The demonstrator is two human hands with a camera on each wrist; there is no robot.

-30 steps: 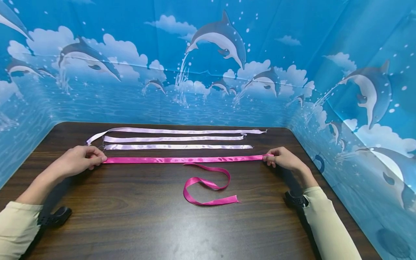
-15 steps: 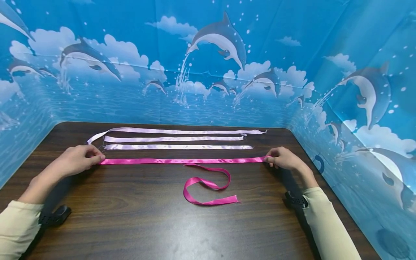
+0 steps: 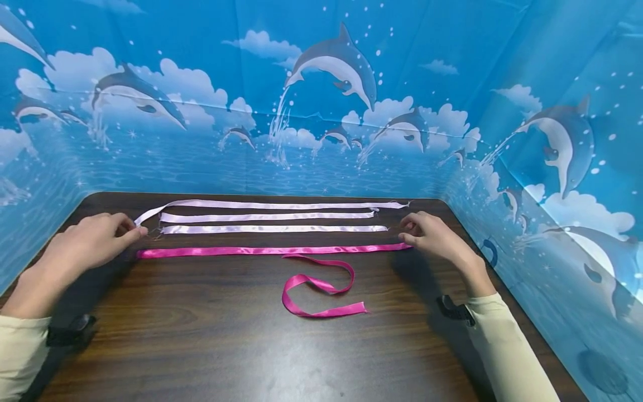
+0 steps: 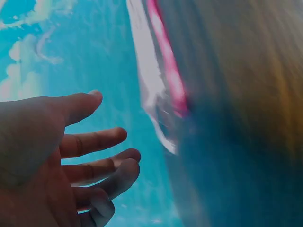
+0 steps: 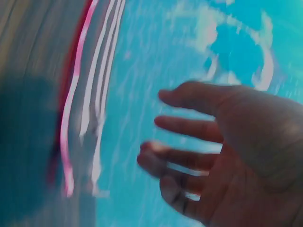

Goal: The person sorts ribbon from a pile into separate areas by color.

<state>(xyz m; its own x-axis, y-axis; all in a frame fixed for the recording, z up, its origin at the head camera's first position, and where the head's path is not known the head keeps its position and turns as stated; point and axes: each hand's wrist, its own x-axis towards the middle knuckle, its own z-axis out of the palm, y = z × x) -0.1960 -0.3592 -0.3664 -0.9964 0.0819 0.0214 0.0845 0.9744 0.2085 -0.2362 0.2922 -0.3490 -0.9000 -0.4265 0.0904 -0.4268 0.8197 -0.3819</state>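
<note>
A straight pink ribbon (image 3: 271,250) lies across the dark wooden table, just below three pale lilac ribbons (image 3: 281,229) laid out in rows. My left hand (image 3: 82,240) is raised beside the pink ribbon's left end, and in the left wrist view its fingers (image 4: 94,143) are spread apart and hold nothing. Over the ribbon's right end hovers my right hand (image 3: 436,235). The right wrist view shows that hand's fingers (image 5: 187,130) loosely bent with nothing between them. Nearer me, a second pink ribbon (image 3: 321,285) lies in an S-shaped curve.
A blue cloth (image 3: 301,162) printed with dolphins and clouds stands behind the table and along its sides. The brown wooden table (image 3: 201,346) reflects a bright patch of light near its front. Black straps (image 3: 454,310) sit on both wrists.
Both hands have let go of the straight pink ribbon's ends and lifted. My left hand has moved outward to the left. The ribbon now rests flat, its left end slightly further left.
</note>
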